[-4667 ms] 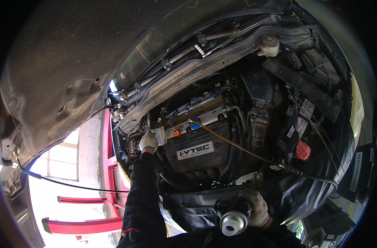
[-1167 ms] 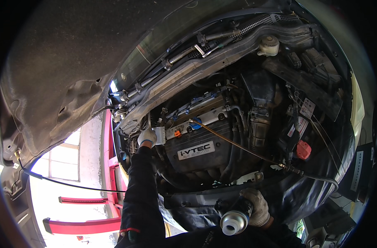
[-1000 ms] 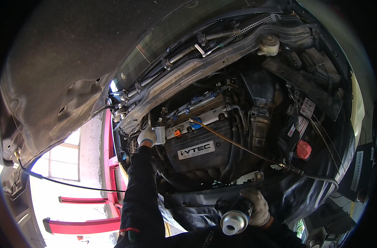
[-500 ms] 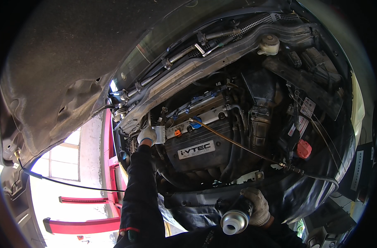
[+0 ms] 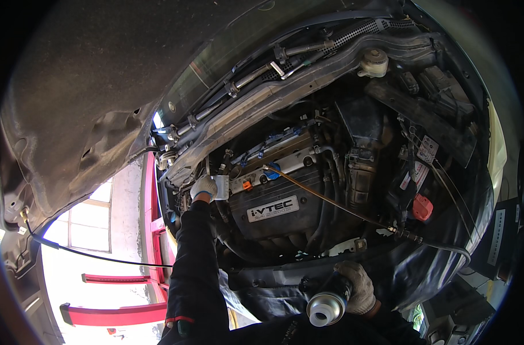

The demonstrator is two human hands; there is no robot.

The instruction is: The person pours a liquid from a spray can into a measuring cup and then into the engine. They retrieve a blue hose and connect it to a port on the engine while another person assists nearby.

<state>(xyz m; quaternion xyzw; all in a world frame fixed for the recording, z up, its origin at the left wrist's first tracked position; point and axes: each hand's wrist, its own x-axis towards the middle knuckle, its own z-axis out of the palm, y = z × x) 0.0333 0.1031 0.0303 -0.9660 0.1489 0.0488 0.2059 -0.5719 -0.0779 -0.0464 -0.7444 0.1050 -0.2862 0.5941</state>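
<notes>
A: Where's the can (image 5: 329,303)?
B: Low centre, in front of the engine (image 5: 265,224). Spout (image 5: 320,316) faces away from the engine, slightly left; long axis slants upper right to lower left. Right hand (image 5: 357,288) wrapped round it.
A: Left hand (image 5: 203,188)?
B: At the pale plate (image 5: 222,187); can't tell its grip.
A: Step?
B: Left-hand work, I'd guess, can ready. Next move likely needs a steady can.

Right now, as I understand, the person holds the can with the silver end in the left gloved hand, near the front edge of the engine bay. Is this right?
Not quite: the head view shows the can with the silver end in the right gloved hand, not the left. It is indeed near the front edge of the engine bay.
</notes>
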